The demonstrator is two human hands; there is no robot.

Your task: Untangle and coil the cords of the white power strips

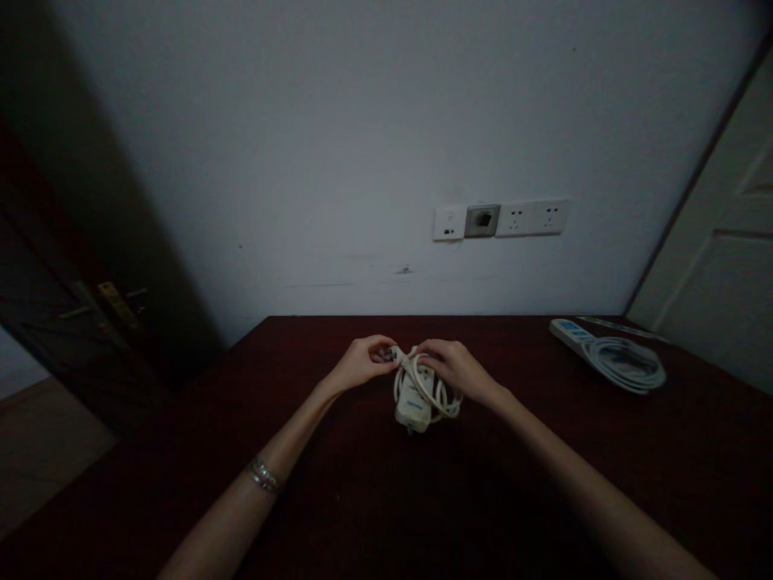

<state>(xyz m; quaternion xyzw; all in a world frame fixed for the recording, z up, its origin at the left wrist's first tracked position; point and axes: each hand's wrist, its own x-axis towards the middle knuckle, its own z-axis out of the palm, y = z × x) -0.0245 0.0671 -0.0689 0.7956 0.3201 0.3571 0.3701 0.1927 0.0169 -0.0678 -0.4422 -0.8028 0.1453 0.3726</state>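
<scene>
A small white power strip stands on the dark red table, its white cable looped around it. My left hand is closed in a pinch on the plug end of the cable just above the strip. Closed on the strip's top, my right hand also grips the cable loops there. Both hands meet over the strip near the middle of the table, close to its far edge.
A second white power strip with blue switches and its coiled cable lie at the table's far right. Wall sockets sit on the white wall above. A dark door with a brass handle is at the left, a white door at the right.
</scene>
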